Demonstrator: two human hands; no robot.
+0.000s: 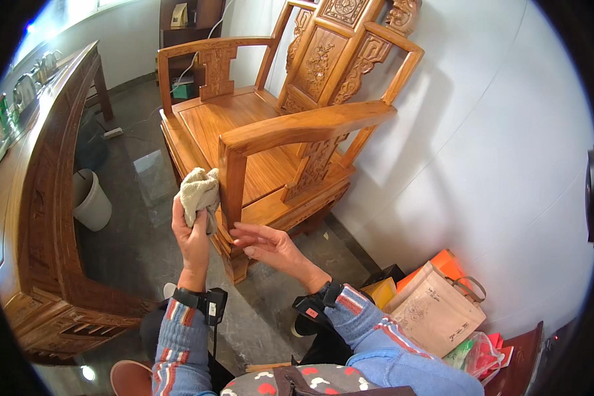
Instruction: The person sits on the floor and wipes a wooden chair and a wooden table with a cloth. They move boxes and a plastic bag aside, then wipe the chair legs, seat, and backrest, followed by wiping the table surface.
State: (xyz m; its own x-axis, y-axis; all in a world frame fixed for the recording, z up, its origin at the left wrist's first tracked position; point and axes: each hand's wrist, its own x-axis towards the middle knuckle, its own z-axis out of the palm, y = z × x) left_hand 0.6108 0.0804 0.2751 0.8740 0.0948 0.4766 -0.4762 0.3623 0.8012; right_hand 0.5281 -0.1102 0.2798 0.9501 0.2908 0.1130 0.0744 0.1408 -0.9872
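Observation:
A carved wooden armchair (257, 133) stands before me, its back near the white wall. My left hand (192, 237) is closed on a crumpled beige cloth (199, 195), which is at the front post (232, 183) of the nearer armrest; whether it presses on the wood I cannot tell. Lower and to the right, my right hand (272, 247) holds nothing, its fingers apart, the fingertips close to the foot of that same post at the seat's corner. The seat panel (227, 128) lies beyond the cloth.
A carved wooden table (44, 208) with metal kettles on it runs along the left. Near it on the floor stands a white bucket (93, 200). Paper and plastic bags (435, 307) lean by the wall at lower right. Shelves (190, 37) stand behind the chair.

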